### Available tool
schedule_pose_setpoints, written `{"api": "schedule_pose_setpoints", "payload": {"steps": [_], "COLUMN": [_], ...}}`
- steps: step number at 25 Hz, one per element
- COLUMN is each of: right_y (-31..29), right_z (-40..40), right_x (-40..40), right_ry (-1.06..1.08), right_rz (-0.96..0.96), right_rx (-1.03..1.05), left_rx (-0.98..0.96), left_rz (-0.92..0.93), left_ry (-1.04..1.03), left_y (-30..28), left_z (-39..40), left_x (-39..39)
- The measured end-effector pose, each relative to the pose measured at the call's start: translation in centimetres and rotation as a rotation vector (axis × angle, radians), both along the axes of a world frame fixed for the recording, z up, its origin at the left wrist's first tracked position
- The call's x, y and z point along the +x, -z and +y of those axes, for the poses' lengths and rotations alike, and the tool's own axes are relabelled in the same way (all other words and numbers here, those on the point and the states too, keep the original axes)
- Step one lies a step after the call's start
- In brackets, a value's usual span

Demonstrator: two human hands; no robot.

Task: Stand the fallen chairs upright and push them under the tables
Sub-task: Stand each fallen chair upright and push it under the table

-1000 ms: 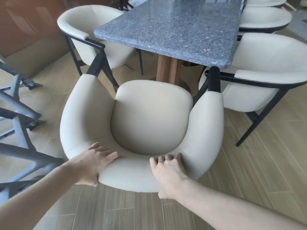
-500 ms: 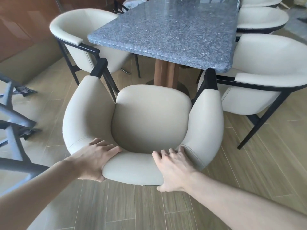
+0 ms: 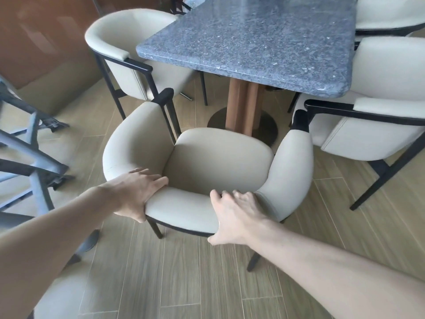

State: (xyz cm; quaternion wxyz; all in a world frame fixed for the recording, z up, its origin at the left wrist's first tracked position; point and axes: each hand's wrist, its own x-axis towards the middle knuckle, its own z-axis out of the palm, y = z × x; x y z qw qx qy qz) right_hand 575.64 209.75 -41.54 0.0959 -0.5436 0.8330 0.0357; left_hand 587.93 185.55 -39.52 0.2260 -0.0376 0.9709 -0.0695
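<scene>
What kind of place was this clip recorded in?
Probably a restaurant or café dining area. A speckled grey stone table on a wooden pedestal has several matching cream armchairs round it, such as the one at its left, and dark metal frames stand at the left edge over wood-look floor tiles.

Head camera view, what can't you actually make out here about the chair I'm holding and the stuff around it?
- Held chair: front legs hidden beneath its own seat.
- Left hand and right hand: palms hidden against the backrest they grip.
- Table: far end cut off by the top edge.
- Dark frames at left: blurred and cropped, identity unclear.
- Right chair: cut off by the right edge.
</scene>
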Motion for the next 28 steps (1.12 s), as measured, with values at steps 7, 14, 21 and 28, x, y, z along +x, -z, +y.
{"api": "schedule_pose_setpoints", "payload": {"steps": [7, 14, 21, 28], "right_y": [0.3, 0.8, -1.1, 1.2], "right_z": [-0.3, -0.3, -4.7, -9.9], "right_x": [-0.3, -1.0, -5.1, -8.1], "right_ry": [-0.067, -0.113, -0.023, 0.307], "right_rz": [-0.040, -0.176, -0.536, -0.756], "right_rx": [0.011, 0.019, 0.322, 0.466], "left_rx": [0.026, 0.188, 0.174, 0.202], "left_rz": [-0.033, -0.085, -0.360, -0.457], "left_ry": [0.146, 0.255, 0.178, 0.120], "left_y": [-0.2, 0.7, -2.9, 0.2], "left_z": [-0.7, -1.0, -6.0, -5.8], "left_x": [-0.4, -1.5, -10.9, -17.6]}}
